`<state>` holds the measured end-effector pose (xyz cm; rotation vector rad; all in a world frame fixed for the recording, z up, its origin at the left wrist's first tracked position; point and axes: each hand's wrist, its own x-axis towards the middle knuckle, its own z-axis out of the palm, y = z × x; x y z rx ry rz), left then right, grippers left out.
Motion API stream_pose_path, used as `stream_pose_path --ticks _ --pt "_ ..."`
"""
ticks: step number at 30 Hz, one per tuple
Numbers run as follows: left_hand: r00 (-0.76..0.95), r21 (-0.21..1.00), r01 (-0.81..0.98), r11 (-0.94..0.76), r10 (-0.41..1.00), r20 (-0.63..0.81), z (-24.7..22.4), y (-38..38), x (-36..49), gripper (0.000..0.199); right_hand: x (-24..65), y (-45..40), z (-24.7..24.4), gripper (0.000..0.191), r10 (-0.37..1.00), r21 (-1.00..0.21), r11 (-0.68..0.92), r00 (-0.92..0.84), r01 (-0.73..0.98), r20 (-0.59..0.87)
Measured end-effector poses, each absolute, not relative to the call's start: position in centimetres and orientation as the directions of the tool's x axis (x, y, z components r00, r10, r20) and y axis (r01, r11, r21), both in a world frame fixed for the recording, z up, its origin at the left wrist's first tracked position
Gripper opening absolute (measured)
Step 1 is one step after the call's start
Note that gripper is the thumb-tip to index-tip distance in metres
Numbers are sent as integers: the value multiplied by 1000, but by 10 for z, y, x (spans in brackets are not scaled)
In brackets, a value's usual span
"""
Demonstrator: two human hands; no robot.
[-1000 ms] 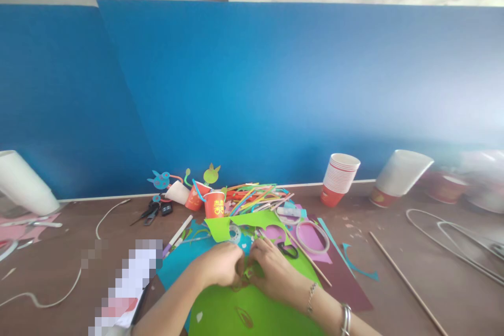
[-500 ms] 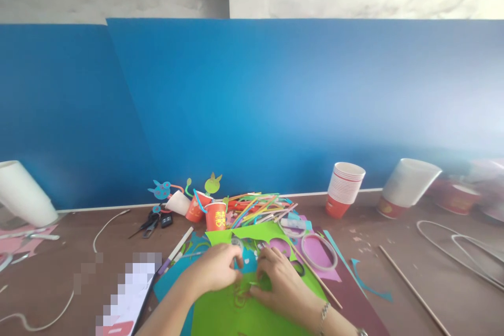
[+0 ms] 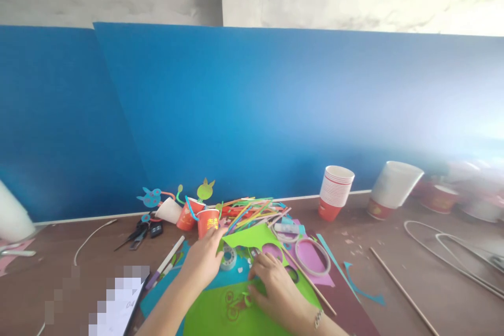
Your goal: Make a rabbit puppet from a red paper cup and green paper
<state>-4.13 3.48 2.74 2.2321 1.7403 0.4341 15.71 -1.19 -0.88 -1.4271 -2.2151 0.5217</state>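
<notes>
My left hand [image 3: 202,260] is at the left corner of a cut green paper scrap [image 3: 254,235]; its fingers are closed on that corner, though the grip is partly hidden. Just right of its thumb, a roll of clear tape [image 3: 228,258] lies on blue paper [image 3: 210,279]. My right hand [image 3: 275,286] rests over a green sheet [image 3: 212,317], fingers bent and thumb apart from them. Beside that thumb lies a small green cut-out [image 3: 247,300], next to reddish drawn outlines [image 3: 232,307].
Several coloured straws [image 3: 255,212] lie behind, beside decorated red cups [image 3: 208,219]. Stacked paper cups [image 3: 336,191] stand back right. A thin wooden stick [image 3: 401,289], a clear ring [image 3: 301,257], a marker [image 3: 167,262], scissors [image 3: 137,233] and a phone [image 3: 122,302] lie around.
My left hand has moved from the middle up and left to the green scrap, uncovering the tape roll. My right hand has stayed near the small cut-out. The whole view has shifted slightly.
</notes>
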Motion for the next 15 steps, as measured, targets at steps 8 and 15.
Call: stream_pose_path --ticks 8,15 --pt "96 576 785 -229 963 252 35 40 -45 12 162 -8 -15 46 892 -687 447 -344 572 294" --pt "5 766 594 -246 953 303 22 45 -47 22 164 -8 -20 65 828 -729 551 -378 406 415"
